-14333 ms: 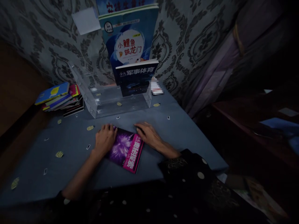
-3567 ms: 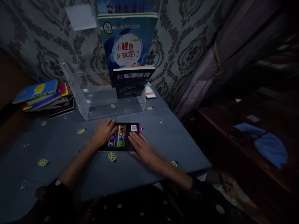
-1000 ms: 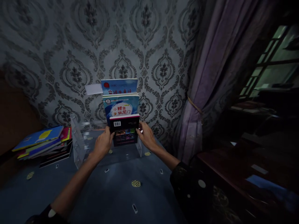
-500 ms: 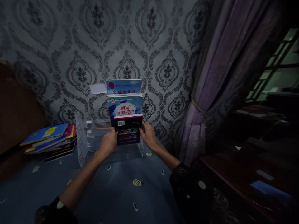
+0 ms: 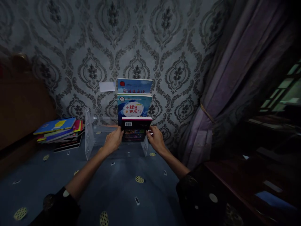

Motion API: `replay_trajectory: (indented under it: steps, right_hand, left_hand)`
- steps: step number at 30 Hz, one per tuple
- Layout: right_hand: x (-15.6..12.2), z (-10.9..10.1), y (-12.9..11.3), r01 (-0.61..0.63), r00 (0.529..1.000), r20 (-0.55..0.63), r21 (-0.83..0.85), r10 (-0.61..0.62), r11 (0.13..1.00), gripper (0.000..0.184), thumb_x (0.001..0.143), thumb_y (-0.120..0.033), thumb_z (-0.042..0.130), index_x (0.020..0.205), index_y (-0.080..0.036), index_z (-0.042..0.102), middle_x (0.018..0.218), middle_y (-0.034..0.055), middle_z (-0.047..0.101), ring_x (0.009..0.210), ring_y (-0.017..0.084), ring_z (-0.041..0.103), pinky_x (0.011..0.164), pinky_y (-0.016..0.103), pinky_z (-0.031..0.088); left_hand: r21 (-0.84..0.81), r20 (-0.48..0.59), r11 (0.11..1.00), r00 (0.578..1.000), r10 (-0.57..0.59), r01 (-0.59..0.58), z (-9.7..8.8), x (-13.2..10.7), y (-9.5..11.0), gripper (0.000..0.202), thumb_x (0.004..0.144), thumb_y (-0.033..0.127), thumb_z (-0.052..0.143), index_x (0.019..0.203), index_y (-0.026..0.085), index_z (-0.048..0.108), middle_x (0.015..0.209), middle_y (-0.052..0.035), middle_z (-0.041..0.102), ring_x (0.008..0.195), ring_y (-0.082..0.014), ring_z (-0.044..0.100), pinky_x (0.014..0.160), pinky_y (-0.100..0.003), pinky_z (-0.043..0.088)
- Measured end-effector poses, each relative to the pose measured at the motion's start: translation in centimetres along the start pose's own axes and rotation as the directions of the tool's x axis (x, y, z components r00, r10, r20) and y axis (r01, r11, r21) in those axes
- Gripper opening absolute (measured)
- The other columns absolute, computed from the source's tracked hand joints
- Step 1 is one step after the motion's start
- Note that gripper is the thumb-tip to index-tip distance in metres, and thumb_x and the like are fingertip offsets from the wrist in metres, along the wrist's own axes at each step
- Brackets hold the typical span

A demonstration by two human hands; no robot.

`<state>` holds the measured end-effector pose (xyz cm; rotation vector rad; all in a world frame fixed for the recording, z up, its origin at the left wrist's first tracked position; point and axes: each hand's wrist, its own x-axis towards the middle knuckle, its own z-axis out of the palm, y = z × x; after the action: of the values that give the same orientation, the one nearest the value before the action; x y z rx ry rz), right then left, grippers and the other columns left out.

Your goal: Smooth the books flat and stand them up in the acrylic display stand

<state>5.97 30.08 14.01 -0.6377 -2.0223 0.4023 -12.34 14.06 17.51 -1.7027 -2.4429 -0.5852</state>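
Between my two hands a black book stands upright, its back cover with a barcode turned toward me. My left hand grips its left edge, and my right hand grips the right edge. Behind it a blue book with red lettering stands in a clear plastic rack. Farther back and higher, another blue book rises against the wall. The rack's stepped left side panel shows beside my left hand. The lower edge of the black book meets the front of the rack, but I cannot tell whether it rests there.
Several books lie in an uneven pile left of the rack. A blue patterned tablecloth covers the table. Behind is a wallpapered wall with a white card near it. A purple curtain hangs at the right, beside a dark red surface.
The camera view has shifted, so the rack, books and pile appear farther right. Both hands keep hold of the black book, which sits slightly lower against the blue book behind it.
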Motion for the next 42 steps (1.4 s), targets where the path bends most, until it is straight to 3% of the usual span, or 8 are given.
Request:
replay_trajectory:
  steps: [9, 13, 15, 18, 23, 28, 34, 42]
  right_hand:
    - [-0.3, -0.1, 0.5, -0.048, 0.999, 0.028, 0.062, 0.047, 0.997, 0.034, 0.087, -0.035, 0.054, 0.115, -0.019, 0.064, 0.104, 0.0123, 0.067, 0.079, 0.025, 0.067, 0.074, 0.043, 0.059]
    - [-0.6, 0.0, 0.5, -0.123, 0.992, 0.048, 0.135, 0.117, 0.983, 0.045, 0.085, -0.045, 0.057, 0.121, -0.019, 0.064, 0.1, 0.0115, 0.066, 0.079, 0.025, 0.068, 0.069, 0.042, 0.06]
    - [-1.3, -0.1, 0.0, -0.18, 0.984, 0.033, 0.195, 0.177, 0.964, 0.053, 0.082, -0.051, 0.06, 0.123, -0.018, 0.063, 0.1, 0.0121, 0.067, 0.078, 0.025, 0.068, 0.065, 0.042, 0.061]
    - [-3.4, -0.2, -1.1, -0.28, 0.957, 0.027, 0.34, 0.288, 0.898, 0.057, 0.078, -0.056, 0.064, 0.119, -0.017, 0.063, 0.099, 0.0122, 0.067, 0.082, 0.027, 0.069, 0.061, 0.039, 0.06]
    - [-9.1, 1.6, -3.7, -0.39, 0.921, 0.174, 0.442, 0.349, 0.808, 0.051, 0.075, -0.061, 0.067, 0.104, -0.019, 0.067, 0.086, 0.0089, 0.071, 0.07, 0.023, 0.069, 0.057, 0.033, 0.058]
    - [-13.2, 5.4, -7.3, -0.451, 0.864, 0.418, 0.397, 0.28, 0.799, 0.052, 0.077, -0.067, 0.061, 0.095, -0.02, 0.073, 0.075, 0.008, 0.072, 0.072, 0.025, 0.07, 0.068, 0.035, 0.059]
    - [-14.8, 8.3, -8.8, -0.472, 0.783, 0.591, 0.363, 0.193, 0.803, 0.045, 0.086, -0.06, 0.055, 0.094, -0.021, 0.076, 0.087, 0.0093, 0.076, 0.076, 0.025, 0.072, 0.076, 0.036, 0.059]
    - [-16.2, 9.5, -7.0, -0.47, 0.801, 0.554, 0.347, 0.227, 0.812, 0.053, 0.085, -0.069, 0.053, 0.092, -0.023, 0.077, 0.074, 0.0076, 0.074, 0.069, 0.024, 0.07, 0.067, 0.032, 0.058]
  left_hand:
    - [-0.04, -0.03, 0.999, 0.999, 0.026, -0.027, 0.0, -0.3, -0.2, 0.025, 0.105, 0.029, 0.035, 0.122, 0.019, 0.049, 0.111, -0.0121, 0.071, 0.105, -0.0266, 0.069, 0.083, -0.034, 0.05]
    - [-0.049, -0.094, 0.997, 0.994, 0.059, -0.063, 0.0, -1.7, -1.6, 0.029, 0.103, 0.03, 0.042, 0.13, 0.021, 0.047, 0.116, -0.0106, 0.07, 0.109, -0.0243, 0.067, 0.089, -0.034, 0.05]
    - [-0.046, -0.178, 0.994, 0.98, 0.089, -0.098, -0.1, -2.8, -3.5, 0.028, 0.102, 0.029, 0.044, 0.128, 0.022, 0.05, 0.117, -0.0089, 0.069, 0.108, -0.0224, 0.066, 0.091, -0.032, 0.05]
    - [-0.016, -0.341, 0.996, 0.937, 0.078, -0.089, -0.5, -4.7, -8.0, 0.022, 0.1, 0.023, 0.045, 0.119, 0.023, 0.057, 0.112, -0.0054, 0.071, 0.104, -0.0192, 0.067, 0.091, -0.029, 0.05]
    - [0.026, -0.434, 0.969, 0.876, -0.211, 0.247, -3.0, -6.3, -17.7, 0.03, 0.101, 0.025, 0.031, 0.116, 0.018, 0.056, 0.106, -0.0114, 0.068, 0.1, -0.0243, 0.065, 0.089, -0.035, 0.049]
    - [0.143, -0.4, 0.868, 0.83, -0.389, 0.476, -4.7, -4.1, -24.6, 0.031, 0.096, 0.027, 0.042, 0.119, 0.011, 0.055, 0.123, -0.0218, 0.061, 0.12, -0.0344, 0.053, 0.1, -0.043, 0.041]
    - [0.295, -0.328, 0.807, 0.847, -0.418, 0.512, -4.3, 0.7, -28.0, 0.045, 0.094, 0.035, 0.05, 0.127, 0.005, 0.051, 0.14, -0.0289, 0.05, 0.136, -0.0392, 0.039, 0.112, -0.05, 0.027]
    - [0.405, -0.218, 0.763, 0.864, -0.454, 0.504, -4.3, 2.8, -29.4, 0.044, 0.097, 0.036, 0.044, 0.121, 0.001, 0.056, 0.125, -0.0316, 0.06, 0.122, -0.0423, 0.055, 0.097, -0.052, 0.041]
